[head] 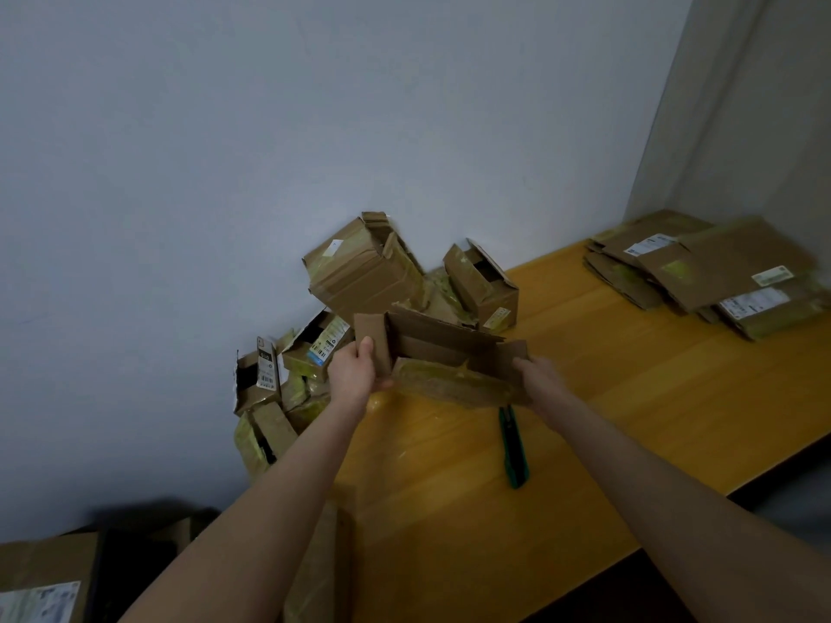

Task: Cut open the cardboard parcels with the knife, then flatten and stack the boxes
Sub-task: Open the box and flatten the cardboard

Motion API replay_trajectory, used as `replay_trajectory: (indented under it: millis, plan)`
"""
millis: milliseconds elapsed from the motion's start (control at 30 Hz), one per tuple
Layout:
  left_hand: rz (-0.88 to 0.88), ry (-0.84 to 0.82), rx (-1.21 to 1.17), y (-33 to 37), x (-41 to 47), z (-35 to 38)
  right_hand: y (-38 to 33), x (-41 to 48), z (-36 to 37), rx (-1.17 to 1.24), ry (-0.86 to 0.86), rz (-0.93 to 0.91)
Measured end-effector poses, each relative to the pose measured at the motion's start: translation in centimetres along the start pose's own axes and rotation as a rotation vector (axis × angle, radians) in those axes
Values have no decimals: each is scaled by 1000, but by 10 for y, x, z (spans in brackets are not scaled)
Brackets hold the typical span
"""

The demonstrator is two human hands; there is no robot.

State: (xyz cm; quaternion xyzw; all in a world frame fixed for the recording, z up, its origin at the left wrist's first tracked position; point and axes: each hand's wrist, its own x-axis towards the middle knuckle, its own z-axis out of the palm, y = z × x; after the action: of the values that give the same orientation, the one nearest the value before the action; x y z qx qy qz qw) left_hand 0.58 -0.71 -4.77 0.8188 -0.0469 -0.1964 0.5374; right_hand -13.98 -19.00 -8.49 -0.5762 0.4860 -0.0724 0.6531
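Observation:
I hold an opened brown cardboard box (443,348) with yellowish tape above the wooden table (629,397). My left hand (355,368) grips its left end flap, thumb on the flap's face. My right hand (537,375) holds the box's right end; its fingers are blurred and partly hidden behind the cardboard. The green-handled knife (512,447) lies on the table just below the box, with neither hand on it. A stack of flattened boxes (715,272) lies at the table's far right end.
A heap of opened parcels (373,272) leans against the white wall at the table's back left, with more boxes (270,384) spilling down its left end. Another carton (45,577) sits at the bottom left. The table's front edge runs diagonally at the lower right.

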Motion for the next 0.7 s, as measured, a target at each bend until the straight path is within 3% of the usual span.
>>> replay_trajectory:
  millis: [133,233,333,533,700]
  plan:
    - [-129,-68,-335,-7,2,-6,6,8,-9,255,-113,220]
    - [-164,-128,-586,-2,-3,-5,13,2,-9,188,-227,348]
    - [-168,-239,-682,2,-6,-7,17,-4,-3,195,-312,423]
    - [-233,-499,-564,-14,8,-34,14,0,5,224,-170,299]
    - [-334,-476,-279,-17,15,-57,20,8,12,145,-137,137]
